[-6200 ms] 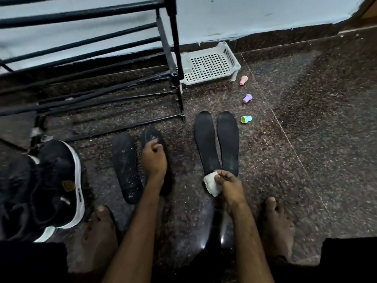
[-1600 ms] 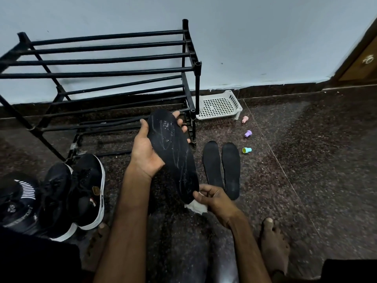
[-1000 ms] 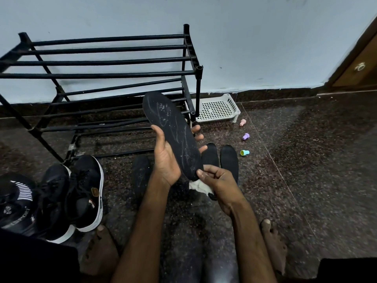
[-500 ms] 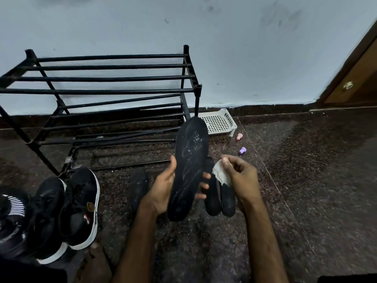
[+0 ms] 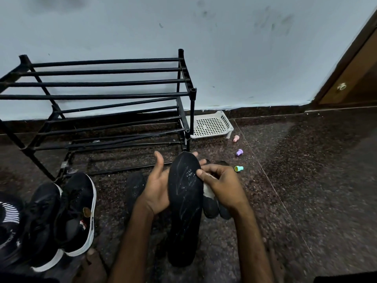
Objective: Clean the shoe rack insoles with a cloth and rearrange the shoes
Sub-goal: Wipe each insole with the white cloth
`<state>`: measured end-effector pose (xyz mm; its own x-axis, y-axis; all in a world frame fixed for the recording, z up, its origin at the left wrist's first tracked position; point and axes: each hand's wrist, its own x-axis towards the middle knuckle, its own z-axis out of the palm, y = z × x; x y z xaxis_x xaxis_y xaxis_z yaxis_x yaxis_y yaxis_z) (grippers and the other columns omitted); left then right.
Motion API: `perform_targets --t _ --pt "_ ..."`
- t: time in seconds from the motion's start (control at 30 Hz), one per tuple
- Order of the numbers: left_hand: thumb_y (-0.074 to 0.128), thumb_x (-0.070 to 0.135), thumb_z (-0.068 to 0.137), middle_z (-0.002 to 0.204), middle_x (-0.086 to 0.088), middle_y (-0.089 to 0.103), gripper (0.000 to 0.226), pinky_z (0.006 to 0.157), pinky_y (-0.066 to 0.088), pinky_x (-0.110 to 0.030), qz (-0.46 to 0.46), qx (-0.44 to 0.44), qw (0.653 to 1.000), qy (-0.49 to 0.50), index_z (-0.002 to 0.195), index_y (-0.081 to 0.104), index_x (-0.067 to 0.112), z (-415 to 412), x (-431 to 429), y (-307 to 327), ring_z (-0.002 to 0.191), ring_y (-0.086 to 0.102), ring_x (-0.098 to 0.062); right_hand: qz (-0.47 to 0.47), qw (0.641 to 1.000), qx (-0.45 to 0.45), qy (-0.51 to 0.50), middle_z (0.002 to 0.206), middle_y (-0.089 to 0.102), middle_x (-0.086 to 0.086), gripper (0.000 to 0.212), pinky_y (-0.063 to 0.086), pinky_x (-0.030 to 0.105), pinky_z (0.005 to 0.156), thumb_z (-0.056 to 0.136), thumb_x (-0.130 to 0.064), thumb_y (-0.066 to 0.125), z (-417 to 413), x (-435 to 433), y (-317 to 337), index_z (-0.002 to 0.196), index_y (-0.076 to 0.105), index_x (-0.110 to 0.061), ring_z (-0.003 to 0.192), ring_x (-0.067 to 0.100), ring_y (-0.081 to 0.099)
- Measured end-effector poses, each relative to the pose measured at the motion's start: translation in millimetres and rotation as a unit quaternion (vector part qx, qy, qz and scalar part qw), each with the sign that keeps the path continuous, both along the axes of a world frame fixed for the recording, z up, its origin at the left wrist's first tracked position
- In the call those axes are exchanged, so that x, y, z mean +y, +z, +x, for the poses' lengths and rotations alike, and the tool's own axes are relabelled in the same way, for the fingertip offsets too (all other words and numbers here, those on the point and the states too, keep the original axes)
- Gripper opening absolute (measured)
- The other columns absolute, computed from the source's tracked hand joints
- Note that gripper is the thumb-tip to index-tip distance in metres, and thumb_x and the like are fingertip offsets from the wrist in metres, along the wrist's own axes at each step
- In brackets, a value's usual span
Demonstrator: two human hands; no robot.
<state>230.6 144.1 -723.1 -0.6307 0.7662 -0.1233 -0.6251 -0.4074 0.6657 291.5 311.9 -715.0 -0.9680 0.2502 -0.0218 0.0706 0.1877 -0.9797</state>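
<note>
My left hand (image 5: 158,186) holds a black insole (image 5: 184,205) upright from behind; its face is streaked with pale dust. My right hand (image 5: 221,184) grips a white cloth (image 5: 208,192) and presses it against the insole's upper right edge. Another insole (image 5: 134,186) lies on the floor left of my left hand. Two more insoles (image 5: 210,205) lie side by side on the floor, mostly hidden behind my right hand. The black metal shoe rack (image 5: 106,97) stands empty against the wall.
Black sneakers with white soles (image 5: 75,213) sit on the floor at the left, beside another dark shoe (image 5: 8,219). A white perforated tray (image 5: 210,125) lies right of the rack, with three small coloured caps (image 5: 239,152) near it. A wooden door (image 5: 357,74) is at far right.
I lifted an insole off the floor with my left hand, turned it upright and lowered it toward me. My right hand brought the cloth from the insole's heel up to its upper edge.
</note>
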Motion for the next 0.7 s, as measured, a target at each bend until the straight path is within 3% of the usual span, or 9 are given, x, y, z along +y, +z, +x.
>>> perform_targets --t 0.13,0.3,0.4,0.47,0.6,0.7 --pt "0.011 0.077 0.088 0.148 -0.022 0.045 0.098 0.105 0.046 -0.043 0.010 -0.020 1.000 0.000 0.148 0.039 0.004 1.2 15.5 2.1 0.137 0.045 -0.034 0.011 0.999 -0.033 -0.027 0.091 0.077 -0.003 0.029 0.056 0.047 0.088 0.077 -0.042 0.071 -1.4 -6.2 -2.1 0.092 0.078 -0.017 0.091 0.015 0.072" --pt "0.025 0.070 0.092 0.136 -0.022 0.056 0.087 0.103 0.049 -0.046 0.017 -0.063 0.997 0.046 0.134 0.053 -0.001 5.4 32.7 1.4 0.123 0.057 -0.033 -0.012 0.994 -0.031 -0.108 0.081 0.076 0.002 0.010 0.059 0.047 0.081 0.081 -0.024 0.078 -1.2 -10.0 -4.9 0.086 0.075 -0.016 0.081 0.021 0.073" --pt "0.034 0.068 0.092 0.125 -0.018 0.061 0.075 0.104 0.044 -0.052 0.056 -0.103 0.988 0.101 0.119 0.060 0.003 4.3 38.1 2.6 0.117 0.059 -0.034 -0.112 0.984 -0.032 -0.136 0.086 0.075 0.010 0.021 0.059 0.045 0.080 0.082 -0.011 0.078 1.3 -10.4 -3.4 0.101 0.070 -0.013 0.081 0.025 0.073" --pt "0.033 0.069 0.093 0.126 -0.017 0.061 0.072 0.105 0.042 -0.054 0.075 -0.126 0.980 0.132 0.114 0.061 0.006 1.2 37.2 2.3 0.122 0.057 -0.036 -0.158 0.973 -0.017 -0.169 0.089 0.074 0.014 0.028 0.059 0.038 0.075 0.083 -0.002 0.073 3.4 -6.3 3.4 0.110 0.065 -0.005 0.079 0.024 0.071" --pt "0.029 0.077 0.089 0.129 -0.017 0.062 0.082 0.099 0.046 -0.059 0.042 -0.137 0.976 0.165 0.125 0.059 0.010 -6.2 33.7 -3.8 0.117 0.061 -0.039 0.029 0.960 0.075 -0.269 0.092 0.073 -0.002 0.028 0.050 0.009 0.066 0.082 -0.007 0.076 10.5 -3.3 27.2 0.107 0.066 -0.016 0.083 0.007 0.070" --pt "0.022 0.081 0.085 0.130 -0.022 0.061 0.095 0.087 0.057 -0.050 -0.002 -0.128 0.980 0.154 0.131 0.058 0.005 -1.7 39.8 2.4 0.106 0.066 -0.036 0.129 0.950 0.157 -0.236 0.095 0.072 -0.007 0.026 0.051 0.008 0.069 0.084 -0.004 0.074 1.9 -16.3 41.2 0.107 0.069 -0.014 0.083 -0.002 0.068"
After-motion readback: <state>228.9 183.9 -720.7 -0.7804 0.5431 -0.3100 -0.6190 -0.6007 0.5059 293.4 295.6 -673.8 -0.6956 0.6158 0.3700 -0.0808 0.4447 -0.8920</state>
